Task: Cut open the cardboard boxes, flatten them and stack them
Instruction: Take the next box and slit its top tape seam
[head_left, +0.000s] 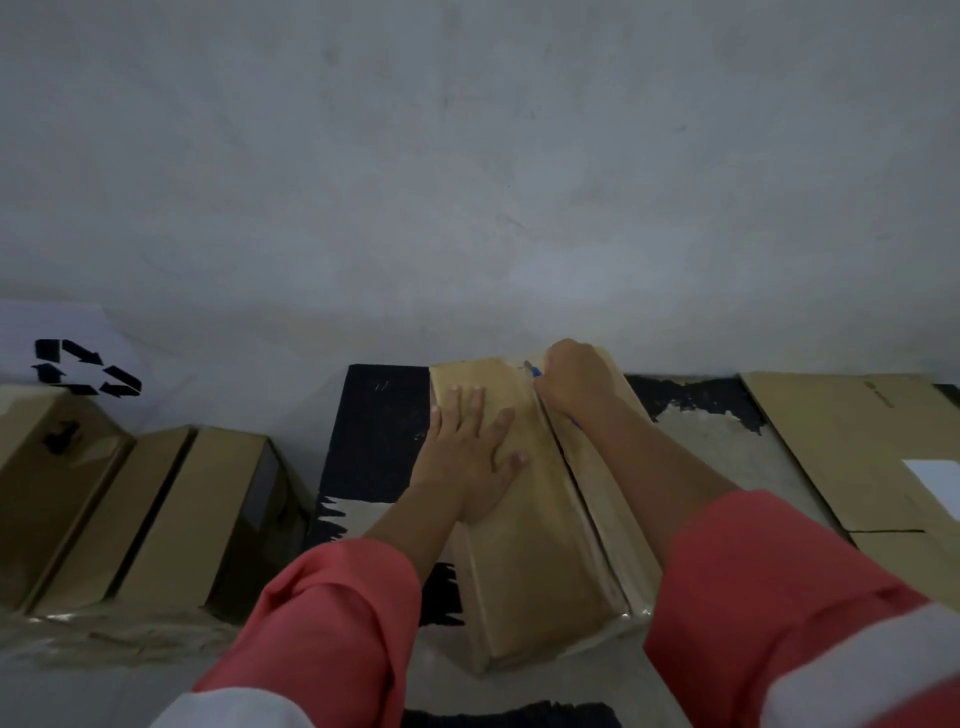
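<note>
A closed brown cardboard box (540, 551) lies in front of me, its top seam running away from me under clear tape. My left hand (470, 452) presses flat on the left top flap, fingers spread. My right hand (574, 382) grips a blue-handled cutter (535, 371) at the far end of the seam, with the blade tip on the tape. Most of the cutter is hidden inside the fist. Both forearms wear pink sleeves.
Two closed brown boxes (171, 514) sit side by side at the left, a third (47, 467) beyond them. A flattened cardboard sheet (852, 457) lies at the right. A black-painted worn surface (379, 431) is under the box. A grey wall rises behind.
</note>
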